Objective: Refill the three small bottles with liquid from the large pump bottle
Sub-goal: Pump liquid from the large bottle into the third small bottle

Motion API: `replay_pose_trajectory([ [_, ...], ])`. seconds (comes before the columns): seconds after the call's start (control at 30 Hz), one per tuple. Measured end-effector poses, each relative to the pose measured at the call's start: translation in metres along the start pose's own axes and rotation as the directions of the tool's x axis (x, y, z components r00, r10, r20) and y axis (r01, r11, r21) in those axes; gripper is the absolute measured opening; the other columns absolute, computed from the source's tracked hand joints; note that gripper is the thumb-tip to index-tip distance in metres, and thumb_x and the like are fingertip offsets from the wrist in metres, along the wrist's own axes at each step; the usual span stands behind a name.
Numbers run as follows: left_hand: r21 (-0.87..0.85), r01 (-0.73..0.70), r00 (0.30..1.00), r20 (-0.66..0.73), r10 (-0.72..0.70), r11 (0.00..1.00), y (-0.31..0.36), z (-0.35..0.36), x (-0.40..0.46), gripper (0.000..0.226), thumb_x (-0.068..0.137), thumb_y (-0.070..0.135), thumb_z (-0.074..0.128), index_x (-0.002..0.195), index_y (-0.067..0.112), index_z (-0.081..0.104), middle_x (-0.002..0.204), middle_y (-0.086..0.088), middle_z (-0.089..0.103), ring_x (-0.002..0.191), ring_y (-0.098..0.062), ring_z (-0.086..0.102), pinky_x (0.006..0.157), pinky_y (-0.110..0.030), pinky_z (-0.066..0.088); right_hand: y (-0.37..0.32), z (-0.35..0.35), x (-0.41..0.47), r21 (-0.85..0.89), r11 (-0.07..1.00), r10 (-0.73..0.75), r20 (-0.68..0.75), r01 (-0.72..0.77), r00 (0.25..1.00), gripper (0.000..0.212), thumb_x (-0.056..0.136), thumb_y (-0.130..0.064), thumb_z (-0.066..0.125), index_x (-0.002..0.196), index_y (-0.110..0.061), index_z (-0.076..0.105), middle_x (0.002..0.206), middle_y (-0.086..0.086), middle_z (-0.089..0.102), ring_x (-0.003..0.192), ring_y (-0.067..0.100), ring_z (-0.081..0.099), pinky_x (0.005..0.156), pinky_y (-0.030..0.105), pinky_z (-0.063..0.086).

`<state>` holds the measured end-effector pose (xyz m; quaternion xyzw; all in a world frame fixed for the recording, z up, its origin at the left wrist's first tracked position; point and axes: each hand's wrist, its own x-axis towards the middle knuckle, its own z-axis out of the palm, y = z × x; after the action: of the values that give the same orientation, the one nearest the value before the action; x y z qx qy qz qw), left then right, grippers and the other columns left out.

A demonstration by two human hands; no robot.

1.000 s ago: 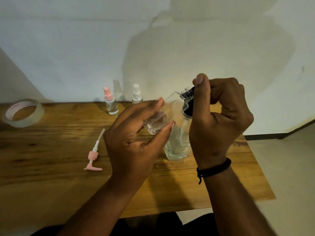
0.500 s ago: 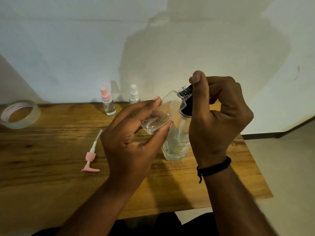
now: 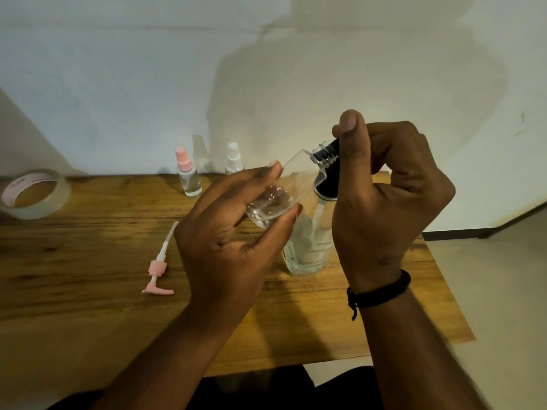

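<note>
The left hand (image 3: 233, 241) holds a small clear bottle (image 3: 284, 187) above the table, its fingers curled over the top face and the thumb pressed to the lower edge, so the bottle sits pinched between them. The bottle tilts, neck up and to the right, with a little clear liquid pooled at its low end by the fingertips. Its threaded neck meets a black cap (image 3: 327, 173), which the right hand (image 3: 387, 202) pinches between the raised thumb and the curled fingers; most of the cap is hidden behind the thumb. A dark band (image 3: 380, 292) circles the right wrist.

Just beneath both hands the large clear bottle (image 3: 307, 250) stands upright on the wooden table (image 3: 88, 261), open at the top, with clear liquid inside. Its pink pump head (image 3: 158, 273) with the white tube lies flat on the table to the left, apart from it.

Two more small bottles stand at the far edge by the wall (image 3: 118, 84): one pink-capped bottle (image 3: 188, 173), one white-capped bottle (image 3: 233, 159), near each other. That makes three small bottles, one large bottle, one pump.

A roll of clear tape (image 3: 34, 193) lies at the far left; the pink print on its core is too blurred to read. No other writing shows.
</note>
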<state>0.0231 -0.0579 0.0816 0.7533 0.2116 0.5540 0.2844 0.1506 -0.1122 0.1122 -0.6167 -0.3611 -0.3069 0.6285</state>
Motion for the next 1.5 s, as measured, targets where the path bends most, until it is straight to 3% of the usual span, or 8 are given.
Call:
replay_pose_trajectory([
  [0.17, 0.022, -0.016, 1.000, 0.011, 0.015, 1.000, -0.0003, -0.0006, 0.0014, 0.041, 0.087, 0.016, 0.083, 0.124, 0.009, 0.065, 0.119, 0.009, 0.063, 0.110, 0.019, 0.058, 0.093, -0.007, 0.048, 0.0017, 0.0019, -0.0055, 0.037, 0.999, 0.028, 0.006, -0.029, 1.000, 0.028, 0.097, -0.007, 0.070, 0.069, -0.005, 0.065, 0.071, -0.006, 0.062, 0.061, 0.023, 0.059, 0.061, 0.051, 0.045],
  [0.4, 0.022, -0.009, 1.000, 0.007, 0.008, 1.000, -0.0003, -0.0009, 0.0010, 0.040, 0.088, 0.017, 0.082, 0.124, 0.008, 0.066, 0.119, 0.006, 0.066, 0.109, 0.017, 0.060, 0.093, -0.009, 0.049, -0.0002, 0.0005, 0.0006, 0.021, 1.000, 0.013, 0.019, -0.013, 1.000, 0.033, 0.098, -0.010, 0.069, 0.066, -0.004, 0.065, 0.066, 0.001, 0.065, 0.061, 0.024, 0.061, 0.063, 0.049, 0.046],
  [0.6, 0.024, -0.001, 1.000, 0.012, 0.000, 1.000, -0.0019, -0.0004, 0.0008, 0.042, 0.088, 0.017, 0.084, 0.125, 0.008, 0.066, 0.120, 0.002, 0.067, 0.112, 0.010, 0.063, 0.092, -0.013, 0.053, 0.0012, 0.0041, -0.0057, 0.034, 0.999, 0.042, 0.007, -0.042, 0.999, 0.028, 0.097, -0.008, 0.070, 0.070, -0.008, 0.065, 0.072, -0.010, 0.060, 0.064, 0.013, 0.057, 0.062, 0.045, 0.046],
  [0.9, 0.037, -0.013, 1.000, 0.013, 0.013, 0.999, 0.0001, 0.0001, 0.0016, 0.040, 0.087, 0.015, 0.083, 0.123, 0.002, 0.069, 0.118, 0.002, 0.068, 0.110, 0.017, 0.059, 0.093, -0.009, 0.049, -0.0002, 0.0014, -0.0009, 0.026, 0.999, 0.033, 0.014, -0.034, 0.999, 0.030, 0.097, -0.008, 0.069, 0.068, -0.003, 0.065, 0.066, 0.002, 0.064, 0.062, 0.026, 0.061, 0.063, 0.048, 0.047],
  [1.0, 0.032, -0.006, 1.000, 0.018, 0.005, 0.999, 0.0002, -0.0001, 0.0009, 0.041, 0.087, 0.016, 0.083, 0.124, 0.005, 0.068, 0.120, 0.004, 0.066, 0.112, 0.015, 0.059, 0.094, -0.010, 0.050, 0.0026, 0.0022, -0.0044, 0.041, 0.997, 0.062, 0.013, -0.063, 0.998, 0.028, 0.097, -0.006, 0.069, 0.070, -0.003, 0.065, 0.068, -0.001, 0.062, 0.062, 0.027, 0.060, 0.062, 0.049, 0.047],
  [1.17, 0.010, -0.008, 1.000, 0.007, 0.008, 1.000, -0.0003, -0.0003, 0.0007, 0.042, 0.088, 0.016, 0.084, 0.125, 0.007, 0.066, 0.120, 0.003, 0.067, 0.111, 0.006, 0.064, 0.093, -0.015, 0.054, 0.0025, 0.0004, -0.0014, 0.028, 0.998, 0.061, 0.021, -0.061, 0.998, 0.031, 0.098, -0.008, 0.069, 0.067, -0.002, 0.064, 0.064, 0.009, 0.065, 0.061, 0.031, 0.061, 0.064, 0.050, 0.047],
  [1.33, 0.009, 0.001, 1.000, 0.011, -0.001, 1.000, -0.0013, -0.0005, 0.0011, 0.041, 0.088, 0.015, 0.084, 0.124, 0.005, 0.069, 0.120, 0.001, 0.068, 0.109, 0.006, 0.066, 0.091, -0.017, 0.055, -0.0005, 0.0026, -0.0036, 0.041, 0.998, 0.055, 0.010, -0.056, 0.998, 0.028, 0.097, -0.007, 0.068, 0.070, -0.002, 0.066, 0.068, 0.000, 0.063, 0.063, 0.027, 0.061, 0.063, 0.048, 0.047],
  [1.5, 0.024, -0.002, 1.000, 0.022, 0.002, 1.000, -0.0013, -0.0007, 0.0004, 0.041, 0.087, 0.016, 0.084, 0.124, 0.004, 0.069, 0.120, 0.001, 0.068, 0.112, 0.009, 0.063, 0.093, -0.013, 0.052, 0.0013, 0.0017, -0.0045, 0.034, 0.997, 0.062, 0.008, -0.062, 0.998, 0.028, 0.098, -0.009, 0.068, 0.071, -0.002, 0.066, 0.068, 0.002, 0.065, 0.064, 0.029, 0.063, 0.064, 0.053, 0.048],
])
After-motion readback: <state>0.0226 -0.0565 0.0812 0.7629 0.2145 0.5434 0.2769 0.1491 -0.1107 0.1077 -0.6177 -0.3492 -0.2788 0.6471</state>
